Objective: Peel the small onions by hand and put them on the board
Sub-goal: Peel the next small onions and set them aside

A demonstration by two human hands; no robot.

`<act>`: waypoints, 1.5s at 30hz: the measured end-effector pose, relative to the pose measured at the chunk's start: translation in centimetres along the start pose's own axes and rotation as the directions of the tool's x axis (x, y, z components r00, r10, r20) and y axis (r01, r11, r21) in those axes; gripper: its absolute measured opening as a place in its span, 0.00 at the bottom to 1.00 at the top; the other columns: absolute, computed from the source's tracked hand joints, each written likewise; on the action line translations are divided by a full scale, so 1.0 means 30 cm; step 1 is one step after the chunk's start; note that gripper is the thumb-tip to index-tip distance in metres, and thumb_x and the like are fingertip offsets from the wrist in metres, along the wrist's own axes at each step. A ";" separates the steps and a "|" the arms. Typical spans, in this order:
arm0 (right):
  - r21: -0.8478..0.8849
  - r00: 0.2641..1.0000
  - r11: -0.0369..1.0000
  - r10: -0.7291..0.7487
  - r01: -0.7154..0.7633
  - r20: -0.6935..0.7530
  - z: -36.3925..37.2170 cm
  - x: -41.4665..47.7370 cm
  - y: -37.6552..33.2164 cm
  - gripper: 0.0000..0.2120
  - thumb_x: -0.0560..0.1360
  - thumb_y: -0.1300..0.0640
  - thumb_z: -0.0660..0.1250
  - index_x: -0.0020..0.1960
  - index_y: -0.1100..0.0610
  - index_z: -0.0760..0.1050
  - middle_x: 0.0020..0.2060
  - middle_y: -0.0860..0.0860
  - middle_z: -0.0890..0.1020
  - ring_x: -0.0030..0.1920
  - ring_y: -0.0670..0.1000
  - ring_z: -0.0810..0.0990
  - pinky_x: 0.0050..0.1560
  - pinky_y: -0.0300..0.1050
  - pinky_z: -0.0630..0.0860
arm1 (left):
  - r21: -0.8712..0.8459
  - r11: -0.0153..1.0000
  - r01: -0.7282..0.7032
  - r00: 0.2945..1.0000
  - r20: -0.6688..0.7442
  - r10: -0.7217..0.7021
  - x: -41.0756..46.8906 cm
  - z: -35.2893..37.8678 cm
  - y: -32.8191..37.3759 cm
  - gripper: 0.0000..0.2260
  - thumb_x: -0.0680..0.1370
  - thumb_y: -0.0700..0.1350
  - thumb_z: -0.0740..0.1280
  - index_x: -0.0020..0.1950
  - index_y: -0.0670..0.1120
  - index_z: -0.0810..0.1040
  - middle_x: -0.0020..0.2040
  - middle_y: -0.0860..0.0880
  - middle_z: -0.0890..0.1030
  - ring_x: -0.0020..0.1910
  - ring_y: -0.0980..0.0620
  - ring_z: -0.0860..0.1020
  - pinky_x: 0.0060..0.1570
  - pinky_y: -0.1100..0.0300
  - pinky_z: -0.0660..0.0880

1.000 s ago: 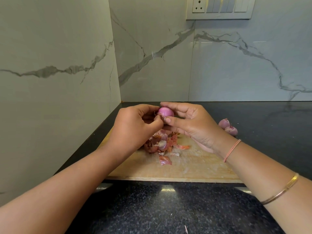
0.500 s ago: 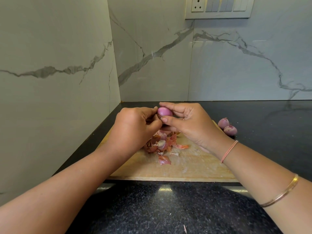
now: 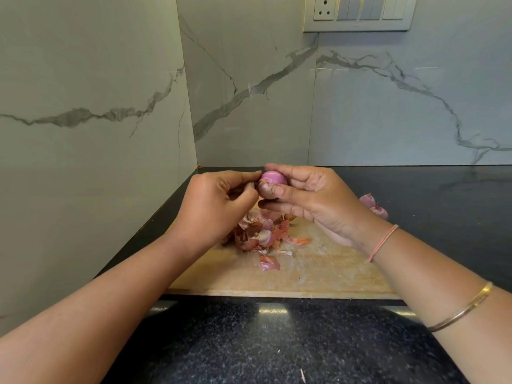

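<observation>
A small pink onion (image 3: 273, 180) is held above the wooden board (image 3: 318, 273). My right hand (image 3: 313, 200) grips it between thumb and curled fingers. My left hand (image 3: 219, 206) pinches at the onion's left side with thumb and fingertips, where a bit of loose skin shows. A heap of peeled skins (image 3: 260, 231) lies on the board under both hands. Two peeled onions (image 3: 374, 205) sit on the board's far right corner, partly hidden behind my right wrist.
The board lies on a black speckled counter (image 3: 277, 342) in a corner of marble-patterned walls. The left wall (image 3: 83, 134) stands close beside the board. A socket and switch panel (image 3: 357, 12) is high on the back wall.
The onion has turned slightly in my right hand, showing a patch of loose skin toward me. Both hands stay together above the skins.
</observation>
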State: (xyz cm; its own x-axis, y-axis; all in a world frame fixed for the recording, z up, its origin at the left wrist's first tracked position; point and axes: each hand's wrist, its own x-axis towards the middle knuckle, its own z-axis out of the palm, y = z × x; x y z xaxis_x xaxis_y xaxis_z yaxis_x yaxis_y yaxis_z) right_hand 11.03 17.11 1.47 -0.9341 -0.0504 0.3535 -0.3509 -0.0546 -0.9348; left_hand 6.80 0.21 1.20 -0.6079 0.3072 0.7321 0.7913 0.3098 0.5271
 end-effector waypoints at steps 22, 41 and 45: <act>-0.052 0.999 0.998 -0.038 0.036 -0.027 0.034 -0.002 -0.006 0.18 0.75 0.69 0.64 0.65 0.62 0.72 0.53 0.58 0.82 0.46 0.54 0.84 0.49 0.47 0.82 | -0.222 0.963 0.151 0.984 -0.059 -0.167 0.011 0.008 -0.011 0.10 0.76 0.37 0.67 0.46 0.52 0.82 0.39 0.55 0.84 0.40 0.58 0.83 0.46 0.60 0.80; -0.159 0.999 0.986 -0.038 0.043 0.034 0.013 -0.008 -0.006 0.10 0.76 0.68 0.65 0.54 0.58 0.69 0.49 0.56 0.83 0.46 0.50 0.83 0.50 0.53 0.81 | -0.115 0.979 0.169 0.985 0.040 -0.165 -0.002 0.002 0.004 0.06 0.71 0.49 0.71 0.46 0.51 0.82 0.39 0.55 0.84 0.39 0.60 0.82 0.41 0.62 0.80; -0.307 0.995 0.946 -0.101 0.100 0.014 0.021 -0.006 -0.008 0.12 0.74 0.68 0.67 0.50 0.54 0.71 0.49 0.53 0.83 0.42 0.48 0.83 0.44 0.46 0.80 | -0.126 0.974 0.187 0.982 0.036 -0.184 0.000 0.004 0.004 0.03 0.70 0.48 0.71 0.43 0.52 0.81 0.38 0.55 0.84 0.38 0.59 0.82 0.39 0.64 0.78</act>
State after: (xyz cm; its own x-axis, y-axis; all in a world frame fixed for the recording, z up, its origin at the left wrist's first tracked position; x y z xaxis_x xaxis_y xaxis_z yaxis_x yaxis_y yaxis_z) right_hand 11.33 16.50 1.65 -0.8928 -0.0588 0.4465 -0.4463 0.2495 -0.8594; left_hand 6.90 0.35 1.22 -0.7451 0.2776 0.6065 0.6654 0.2462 0.7048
